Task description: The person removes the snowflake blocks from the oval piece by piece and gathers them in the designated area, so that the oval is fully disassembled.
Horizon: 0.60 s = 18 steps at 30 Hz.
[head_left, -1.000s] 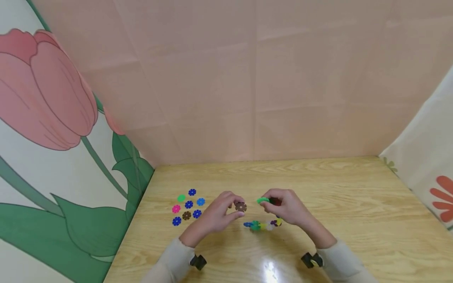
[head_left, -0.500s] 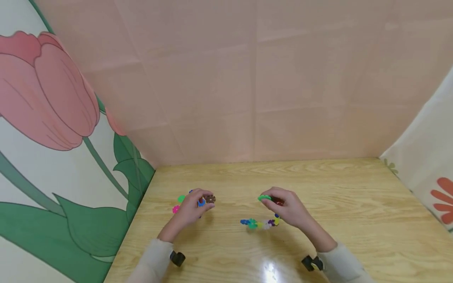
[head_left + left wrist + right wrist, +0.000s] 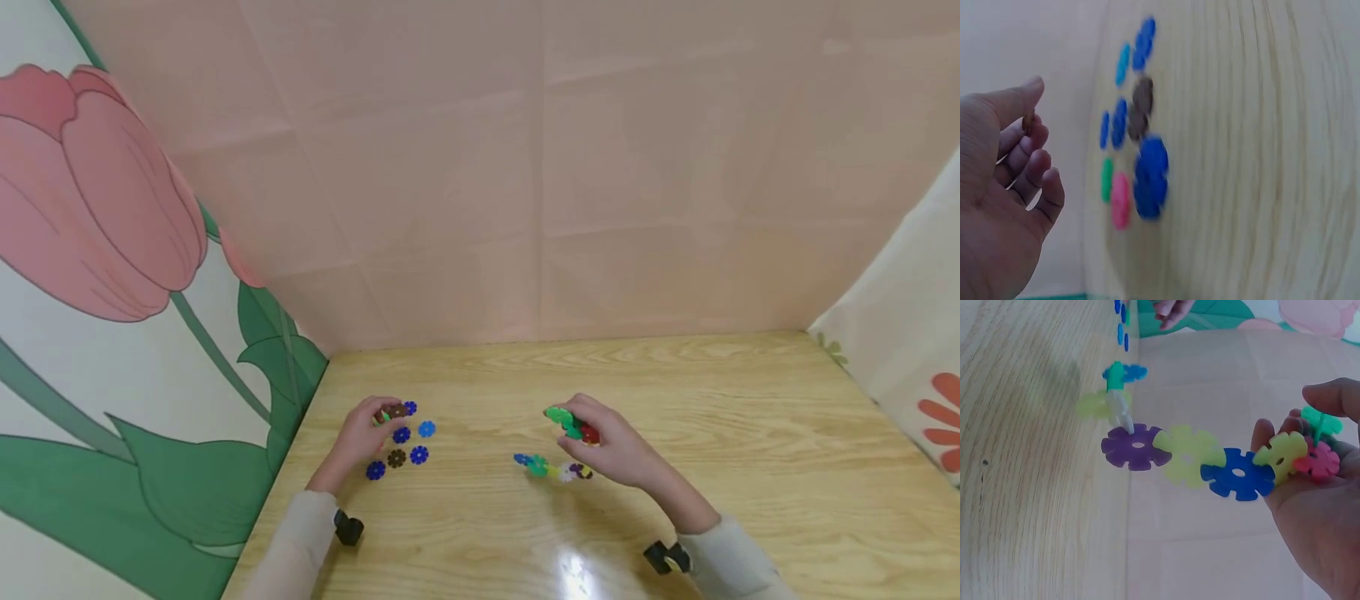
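One brown disc (image 3: 398, 411), pinched in the left hand (image 3: 356, 437), sits well left of the disc chain (image 3: 537, 467) gripped by the right hand (image 3: 617, 446).

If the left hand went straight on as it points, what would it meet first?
The left hand would probably meet the dark blue disc just past its pinched brown disc, though height is unclear; it might pass above.

Loose multicoloured notched plastic discs (image 3: 402, 435) on pale wood-grain table (image 3: 750, 417), lower left-centre of frame; multicoloured plastic disc chain (image 3: 537, 466) at lower centre, reaching into bare right hand (image 3: 613, 447); pink sheet (image 3: 480, 183) behind table.
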Available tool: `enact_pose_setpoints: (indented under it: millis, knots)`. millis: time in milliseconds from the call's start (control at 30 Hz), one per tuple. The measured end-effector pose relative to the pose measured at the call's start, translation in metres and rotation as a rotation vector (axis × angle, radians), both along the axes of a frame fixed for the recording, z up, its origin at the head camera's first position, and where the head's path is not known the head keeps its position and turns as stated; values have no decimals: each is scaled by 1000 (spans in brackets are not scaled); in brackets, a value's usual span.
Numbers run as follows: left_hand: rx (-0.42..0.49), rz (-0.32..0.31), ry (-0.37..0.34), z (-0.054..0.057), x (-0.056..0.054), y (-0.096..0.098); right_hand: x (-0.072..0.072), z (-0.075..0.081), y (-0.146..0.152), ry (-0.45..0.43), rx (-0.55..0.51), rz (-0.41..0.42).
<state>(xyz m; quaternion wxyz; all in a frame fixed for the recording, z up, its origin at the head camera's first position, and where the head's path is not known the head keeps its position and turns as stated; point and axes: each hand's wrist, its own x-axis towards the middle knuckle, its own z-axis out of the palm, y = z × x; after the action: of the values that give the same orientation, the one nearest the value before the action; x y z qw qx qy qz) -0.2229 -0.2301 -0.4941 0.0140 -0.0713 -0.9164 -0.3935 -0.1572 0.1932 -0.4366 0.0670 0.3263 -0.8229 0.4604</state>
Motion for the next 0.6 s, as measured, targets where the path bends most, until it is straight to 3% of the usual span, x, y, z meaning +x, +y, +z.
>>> enact_pose_setpoints:
  millis: [333, 600]
  knots:
    - [-75, 80, -49, -16, -21, -33, 1, 1, 1, -117, -19, 5]
    - [-163, 110, -34, -22, -25, -47, 2, 2, 2, -128, -50, -9]
